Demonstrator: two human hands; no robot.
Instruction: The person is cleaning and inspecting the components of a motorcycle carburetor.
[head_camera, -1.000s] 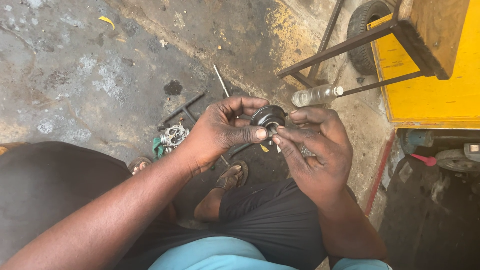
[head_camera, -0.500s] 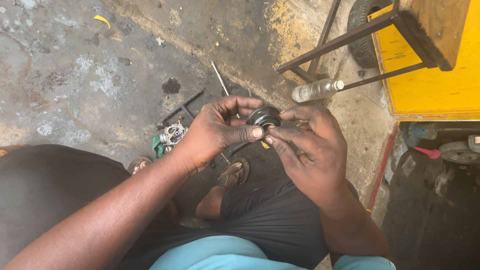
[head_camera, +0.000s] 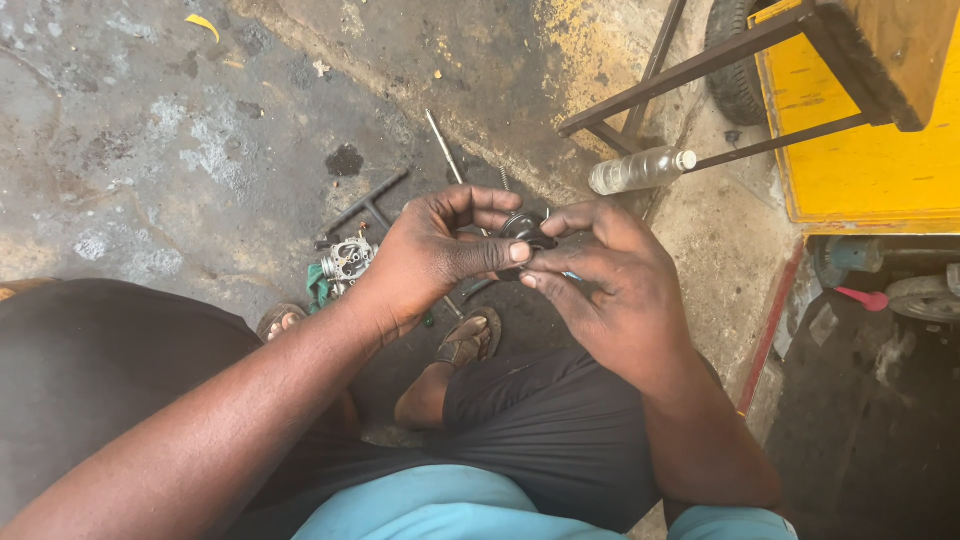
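head view: both hands (head_camera: 430, 255) (head_camera: 610, 285) pinch black round part (head_camera: 522, 230).

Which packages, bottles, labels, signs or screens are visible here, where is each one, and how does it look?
Plastic bottle: lies on its side on the concrete floor under the metal frame, above the hands; clear, cylindrical, white cap, no label visible.
No signs, screens or other packages are visible.

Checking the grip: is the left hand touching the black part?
Touching. The head view shows the left hand with its thumb pressed on the small black round part, which the right hand also pinches.
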